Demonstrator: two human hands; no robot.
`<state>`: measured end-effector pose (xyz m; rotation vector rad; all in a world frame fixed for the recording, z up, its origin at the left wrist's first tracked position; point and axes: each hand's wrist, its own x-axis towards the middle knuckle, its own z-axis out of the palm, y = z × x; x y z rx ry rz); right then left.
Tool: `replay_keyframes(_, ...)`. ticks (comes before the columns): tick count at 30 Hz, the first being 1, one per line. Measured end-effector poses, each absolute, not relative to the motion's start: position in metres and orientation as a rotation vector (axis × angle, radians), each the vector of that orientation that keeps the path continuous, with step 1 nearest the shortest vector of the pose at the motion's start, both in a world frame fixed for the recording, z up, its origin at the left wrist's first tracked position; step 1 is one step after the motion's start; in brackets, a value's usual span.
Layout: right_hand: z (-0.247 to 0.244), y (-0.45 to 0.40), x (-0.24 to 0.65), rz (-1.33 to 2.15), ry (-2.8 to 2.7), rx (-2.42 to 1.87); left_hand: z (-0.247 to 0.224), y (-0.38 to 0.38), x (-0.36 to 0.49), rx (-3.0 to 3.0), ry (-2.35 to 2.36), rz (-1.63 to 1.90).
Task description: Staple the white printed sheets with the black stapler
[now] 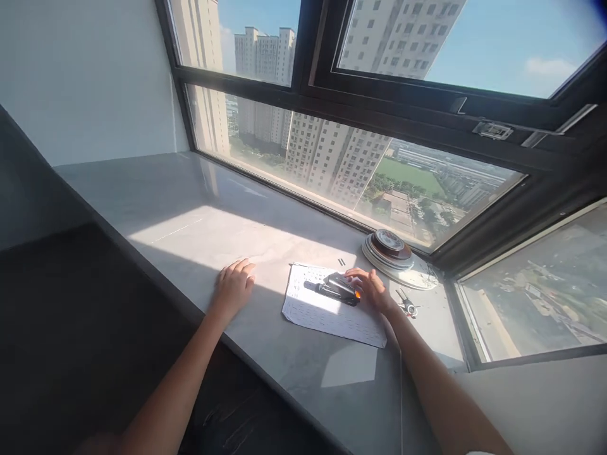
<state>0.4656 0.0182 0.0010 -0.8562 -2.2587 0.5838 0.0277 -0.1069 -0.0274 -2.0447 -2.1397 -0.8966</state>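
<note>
Loosely curled and a little apart, the fingers of the right hand [372,289] reached over the orange-tipped end of a black stapler-like device [337,287]; whether they pressed or pinched it, one cannot tell. The device lay on its side or low and flat, on the upper part of a marked paper [327,316], its narrower end pointing toward the left hand [234,284]. Lying there, it probably weighed the page down and sat within easy reach of the right hand, whose forearm came in from the side and left most of the writing uncovered.

The left hand rested palm down on the counter [265,335], fingers slightly bent and close together, with nothing visible in its grasp. Set apart from the paper, it seemed to serve as a light prop.

Two small dark strips [342,261] lay just beyond the paper. A stack of round plates [386,253] stood near the window, and a small metallic item [408,308] lay beside the right wrist, both off the paper, perhaps to keep the page unobstructed.
</note>
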Motion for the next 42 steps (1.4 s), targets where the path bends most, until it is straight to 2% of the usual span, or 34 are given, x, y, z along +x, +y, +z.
replay_keyframes(1, 0.000, 0.025, 0.469, 0.430, -2.139, -0.952, -0.028, -0.106, 0.027, -2.045, -2.141, -0.893)
replay_keyframes(4, -0.009, 0.046, 0.464, 0.255, -2.103, -1.039, -0.027, -0.106, 0.027, -2.066, -2.166, -0.841)
replay_keyframes(12, -0.046, 0.068, 0.389, 0.286, -2.490, -1.103, -0.021, -0.135, 0.015, -1.799, -2.421, -0.667)
replay_keyframes(15, -0.046, 0.064, 0.334, 0.283, -2.638, -1.054, -0.016, -0.140, -0.021, -1.637, -2.473, -0.841)
replay_keyframes(21, -0.031, 0.047, 0.199, 0.253, -2.742, -0.985, 0.004, -0.195, -0.048, -1.271, -2.340, -1.524)
replay_keyframes(26, -0.020, 0.026, 0.124, 0.313, -2.796, -0.857, 0.010, -0.283, 0.002, -1.346, -2.441, -1.587)
replay_keyframes(29, -0.014, 0.018, 0.100, 0.346, -2.815, -0.824, 0.013, -0.334, 0.012, -1.575, -2.674, -1.395)
replay_keyframes(35, -0.012, 0.017, 0.091, 0.368, -2.792, -0.793, 0.017, -0.408, -0.011, -1.508, -3.002, -1.052)
replay_keyframes(42, -0.020, 0.034, 0.141, 0.289, -2.834, -0.829, 0.001, -0.421, 0.002, -2.190, -3.216, -0.054)
